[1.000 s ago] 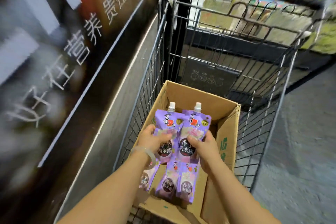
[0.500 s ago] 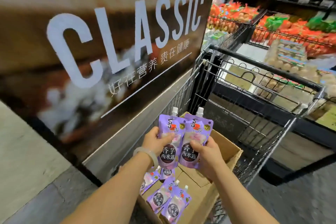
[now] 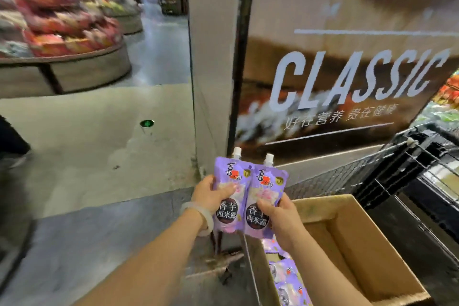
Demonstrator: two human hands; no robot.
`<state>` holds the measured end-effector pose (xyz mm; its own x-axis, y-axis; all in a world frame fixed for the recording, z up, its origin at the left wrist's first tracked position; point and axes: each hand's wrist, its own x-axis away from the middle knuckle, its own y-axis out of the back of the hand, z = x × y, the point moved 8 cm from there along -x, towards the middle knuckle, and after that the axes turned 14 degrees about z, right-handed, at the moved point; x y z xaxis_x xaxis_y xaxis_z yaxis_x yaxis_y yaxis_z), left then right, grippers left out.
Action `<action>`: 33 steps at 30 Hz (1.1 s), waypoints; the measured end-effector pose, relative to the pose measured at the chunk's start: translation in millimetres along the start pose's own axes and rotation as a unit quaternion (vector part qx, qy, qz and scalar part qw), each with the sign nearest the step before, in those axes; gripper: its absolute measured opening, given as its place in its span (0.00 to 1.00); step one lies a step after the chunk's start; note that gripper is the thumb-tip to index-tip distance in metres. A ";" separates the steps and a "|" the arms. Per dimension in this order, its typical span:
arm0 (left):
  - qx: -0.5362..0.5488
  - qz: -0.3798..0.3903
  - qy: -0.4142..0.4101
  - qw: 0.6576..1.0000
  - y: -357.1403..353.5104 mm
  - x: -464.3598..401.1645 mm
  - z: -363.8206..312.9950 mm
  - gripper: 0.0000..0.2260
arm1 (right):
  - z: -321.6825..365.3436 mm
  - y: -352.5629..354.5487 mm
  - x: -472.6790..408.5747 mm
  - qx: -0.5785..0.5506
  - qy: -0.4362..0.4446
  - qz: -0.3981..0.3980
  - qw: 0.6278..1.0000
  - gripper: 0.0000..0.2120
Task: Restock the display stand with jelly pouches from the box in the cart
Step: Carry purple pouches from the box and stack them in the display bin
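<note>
A person's left hand (image 3: pixel 211 197) and right hand (image 3: pixel 280 216) each hold one purple jelly pouch, the left pouch (image 3: pixel 229 196) and right pouch (image 3: pixel 263 204) side by side and upright, just above the near-left corner of the cardboard box (image 3: pixel 360 243). Each grip pinches its pouch, thumb in front. More pouches (image 3: pixel 288 278) lie inside the box, beside the black wire cart (image 3: pixel 407 164).

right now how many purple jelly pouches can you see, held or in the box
4 that show: one in the left hand, the left pouch; one in the right hand, the right pouch; two loose pouches in the cardboard box. More may be hidden.
</note>
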<state>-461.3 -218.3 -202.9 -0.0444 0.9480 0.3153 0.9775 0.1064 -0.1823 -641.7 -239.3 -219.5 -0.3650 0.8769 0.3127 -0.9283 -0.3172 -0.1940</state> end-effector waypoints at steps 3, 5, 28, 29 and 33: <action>0.024 -0.056 -0.026 0.998 65.3 32.2 -12.1 0.09 | -3.4 -69.2 -13.8 0.028 -0.009 0.054 0.998 0.12; 0.035 -0.098 -0.037 0.994 109.9 57.4 -17.9 0.09 | -6.0 -117.0 -20.5 0.044 -0.013 0.088 0.995 0.12; 0.151 -0.491 -0.128 0.848 566.0 444.0 -12.7 0.13 | -125.1 -729.4 58.1 0.119 -0.055 0.500 0.856 0.16; 0.157 -0.505 -0.133 0.838 578.7 459.9 -10.6 0.12 | -130.4 -751.0 64.9 0.122 -0.058 0.514 0.847 0.17; 0.170 -0.550 -0.153 0.803 627.0 515.7 -8.0 0.12 | -146.5 -834.4 92.0 0.136 -0.064 0.572 0.806 0.16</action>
<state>130.2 334.9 -147.2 -0.9422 0.2471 0.2261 0.2006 0.9569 -0.2099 109.7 159.0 -165.0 -0.9818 -0.0849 0.1699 0.0466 -0.9748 -0.2182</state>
